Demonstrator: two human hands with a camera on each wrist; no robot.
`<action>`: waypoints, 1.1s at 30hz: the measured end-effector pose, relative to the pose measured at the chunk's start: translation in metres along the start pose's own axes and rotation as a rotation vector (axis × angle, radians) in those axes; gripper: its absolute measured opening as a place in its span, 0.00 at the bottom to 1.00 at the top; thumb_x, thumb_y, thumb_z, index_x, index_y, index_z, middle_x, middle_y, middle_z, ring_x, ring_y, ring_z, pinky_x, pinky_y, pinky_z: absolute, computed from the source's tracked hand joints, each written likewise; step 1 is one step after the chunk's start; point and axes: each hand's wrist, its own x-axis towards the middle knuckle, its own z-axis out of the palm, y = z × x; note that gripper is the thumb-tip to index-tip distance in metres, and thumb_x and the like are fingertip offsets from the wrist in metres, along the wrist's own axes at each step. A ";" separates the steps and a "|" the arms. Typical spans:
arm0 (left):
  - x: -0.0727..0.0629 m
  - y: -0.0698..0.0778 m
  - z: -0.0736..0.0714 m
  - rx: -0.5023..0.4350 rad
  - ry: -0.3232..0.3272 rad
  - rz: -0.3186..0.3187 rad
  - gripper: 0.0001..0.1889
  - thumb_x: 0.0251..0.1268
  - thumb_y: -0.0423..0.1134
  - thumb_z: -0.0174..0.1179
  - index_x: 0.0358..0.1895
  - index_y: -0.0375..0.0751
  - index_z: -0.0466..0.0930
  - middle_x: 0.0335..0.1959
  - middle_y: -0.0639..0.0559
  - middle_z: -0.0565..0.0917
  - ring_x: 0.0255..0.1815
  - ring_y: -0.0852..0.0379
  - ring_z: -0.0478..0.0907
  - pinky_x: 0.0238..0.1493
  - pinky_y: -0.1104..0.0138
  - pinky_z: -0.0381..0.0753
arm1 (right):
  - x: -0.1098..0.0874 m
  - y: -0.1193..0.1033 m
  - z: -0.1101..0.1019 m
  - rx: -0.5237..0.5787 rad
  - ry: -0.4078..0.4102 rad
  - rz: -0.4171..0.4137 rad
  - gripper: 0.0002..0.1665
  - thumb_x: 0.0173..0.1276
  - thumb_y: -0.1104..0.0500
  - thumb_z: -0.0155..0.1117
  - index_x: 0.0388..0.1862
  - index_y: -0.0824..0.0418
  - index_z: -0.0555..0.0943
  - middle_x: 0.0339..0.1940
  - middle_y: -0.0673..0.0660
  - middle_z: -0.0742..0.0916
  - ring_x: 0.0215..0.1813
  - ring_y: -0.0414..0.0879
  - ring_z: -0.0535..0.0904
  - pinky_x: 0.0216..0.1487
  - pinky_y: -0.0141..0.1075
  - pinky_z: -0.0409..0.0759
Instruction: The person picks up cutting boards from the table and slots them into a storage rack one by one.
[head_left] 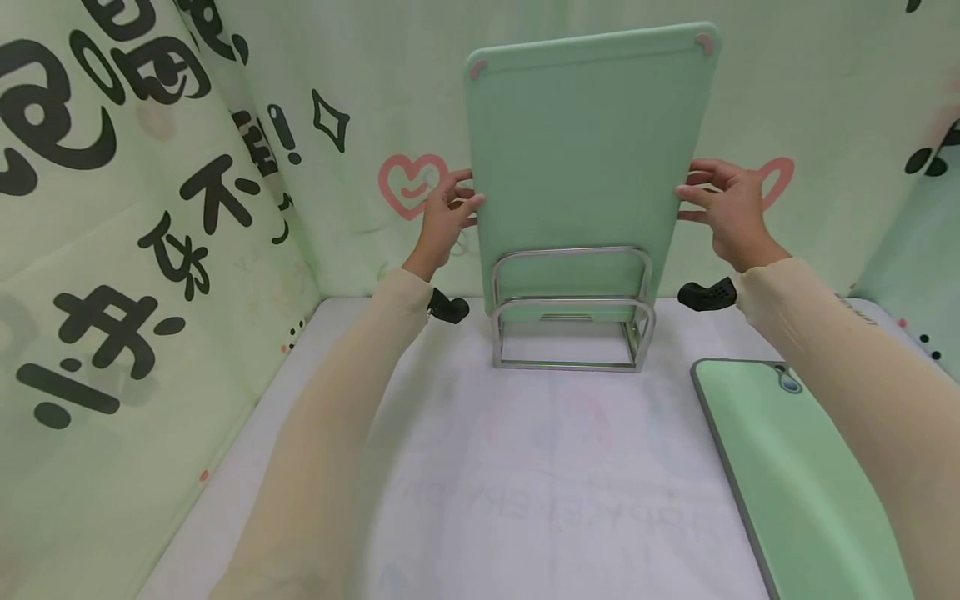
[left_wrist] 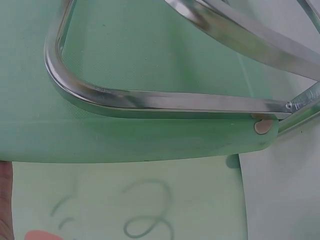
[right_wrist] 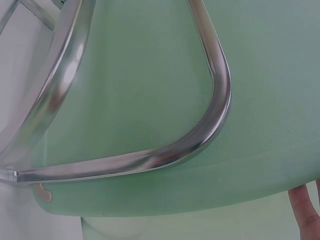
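A light green cutting board [head_left: 585, 158] with pink corner pieces stands upright, leaning a little, in a silver metal rack [head_left: 566, 366]. My left hand [head_left: 446, 212] holds its left edge, with the thumb at the front. On the opposite edge, my right hand [head_left: 727, 204] grips at about the same height. The wrist views show the board's lower part behind the rack's bent bars; a pink corner piece [left_wrist: 263, 126] shows in the left one. Only a finger or two of each hand enters these close views, and the fingertips behind the board are hidden.
A second green board [head_left: 795, 467] with a grey rim and a small oval hole lies flat on the white table [head_left: 555, 483] at the right, partly under my right forearm. Green printed cloth walls [head_left: 360, 50] stand at the back and sides.
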 end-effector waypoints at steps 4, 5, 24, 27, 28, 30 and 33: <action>-0.001 -0.001 -0.001 0.005 -0.002 -0.020 0.20 0.66 0.33 0.56 0.61 0.42 0.71 0.35 0.54 0.75 0.39 0.60 0.77 0.51 0.59 0.81 | 0.000 0.002 0.001 -0.010 -0.001 0.011 0.20 0.58 0.64 0.67 0.52 0.59 0.79 0.36 0.50 0.77 0.32 0.37 0.80 0.27 0.27 0.82; -0.002 -0.001 -0.001 0.007 -0.003 -0.024 0.20 0.66 0.34 0.56 0.61 0.42 0.71 0.35 0.54 0.75 0.39 0.60 0.77 0.52 0.58 0.81 | 0.000 0.002 0.001 -0.011 -0.002 0.009 0.20 0.59 0.64 0.67 0.52 0.59 0.79 0.36 0.50 0.77 0.32 0.37 0.80 0.27 0.27 0.82; 0.003 -0.009 -0.001 0.053 0.027 -0.033 0.20 0.66 0.35 0.56 0.62 0.43 0.71 0.37 0.53 0.75 0.40 0.60 0.77 0.52 0.59 0.81 | 0.005 0.008 0.006 -0.137 0.005 0.008 0.27 0.62 0.59 0.64 0.61 0.57 0.75 0.37 0.48 0.77 0.34 0.35 0.80 0.28 0.23 0.81; 0.005 -0.008 0.001 0.056 0.025 -0.036 0.21 0.67 0.36 0.56 0.62 0.44 0.71 0.38 0.53 0.76 0.40 0.60 0.77 0.52 0.60 0.81 | 0.007 0.008 0.005 -0.128 0.004 0.008 0.27 0.62 0.59 0.63 0.62 0.57 0.75 0.37 0.48 0.77 0.34 0.35 0.80 0.28 0.23 0.81; 0.006 -0.008 0.001 0.054 0.023 -0.038 0.21 0.66 0.36 0.56 0.62 0.44 0.71 0.38 0.52 0.76 0.40 0.60 0.76 0.52 0.60 0.81 | 0.007 0.008 0.005 -0.122 0.003 0.008 0.27 0.62 0.60 0.63 0.62 0.58 0.75 0.37 0.48 0.77 0.34 0.35 0.80 0.28 0.23 0.81; 0.007 -0.008 0.001 0.049 0.020 -0.043 0.21 0.67 0.36 0.56 0.62 0.44 0.71 0.38 0.52 0.76 0.40 0.60 0.76 0.53 0.60 0.80 | 0.008 0.007 0.004 -0.116 0.004 0.012 0.28 0.62 0.60 0.64 0.62 0.57 0.75 0.37 0.48 0.77 0.34 0.35 0.80 0.28 0.23 0.81; 0.008 -0.006 0.002 0.035 0.013 -0.052 0.21 0.66 0.35 0.55 0.63 0.43 0.70 0.38 0.53 0.76 0.41 0.60 0.76 0.53 0.59 0.80 | 0.010 0.007 0.004 -0.115 0.009 0.021 0.28 0.62 0.60 0.64 0.62 0.57 0.75 0.37 0.48 0.77 0.34 0.35 0.80 0.28 0.23 0.81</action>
